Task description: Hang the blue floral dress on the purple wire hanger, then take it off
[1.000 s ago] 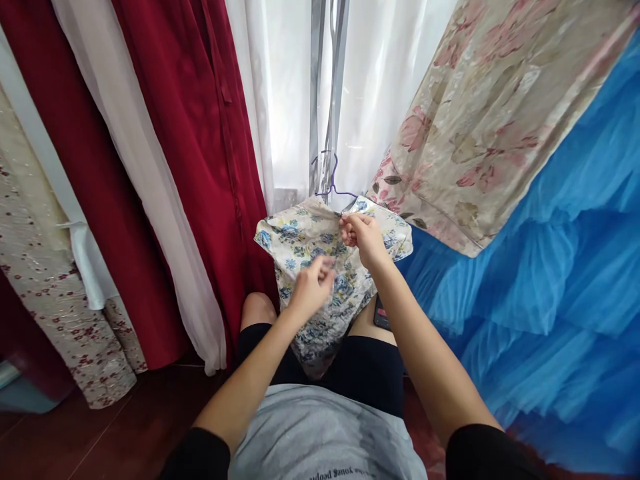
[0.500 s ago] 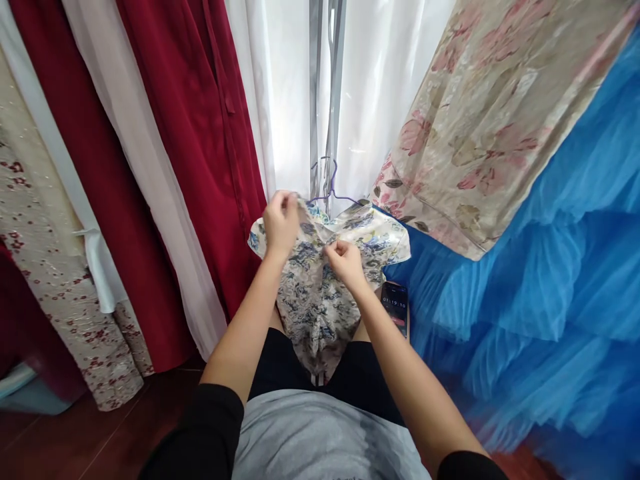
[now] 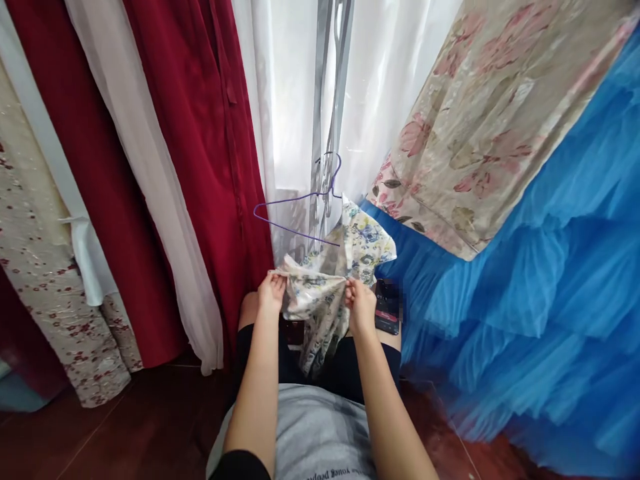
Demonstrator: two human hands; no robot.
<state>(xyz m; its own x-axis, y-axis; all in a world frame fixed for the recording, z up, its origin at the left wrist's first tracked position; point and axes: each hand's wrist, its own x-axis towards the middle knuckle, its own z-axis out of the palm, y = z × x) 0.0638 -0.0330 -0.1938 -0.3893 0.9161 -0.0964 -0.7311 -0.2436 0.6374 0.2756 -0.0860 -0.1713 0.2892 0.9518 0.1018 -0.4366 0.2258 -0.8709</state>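
A floral garment (image 3: 370, 243), cream with blue and yellow print, hangs by its right shoulder from a purple hanger (image 3: 285, 200). The hanger's left arm is bare and sticks out toward the red fabric. My left hand (image 3: 271, 291) pinches an edge of the garment at the left. With closed fingers my right hand (image 3: 360, 301) grips the same cloth near the middle, and the edge is stretched between the two hands. The lower part of the garment drops in folds between my knees. A phone (image 3: 387, 307) lies on my right thigh.
Red fabric (image 3: 200, 167) and pale cloth hang on the left, beside a flower-dotted beige dress (image 3: 95, 347). White curtains (image 3: 295, 100) and a grey metal stand (image 3: 320, 87) are ahead. A pink-flowered dress (image 3: 465, 147) and blue ruffled tulle (image 3: 525, 300) hang on the right.
The garment's left shoulder has come off the hanger, baring its left arm. Both hands have moved down toward me with the cloth, the left one most.
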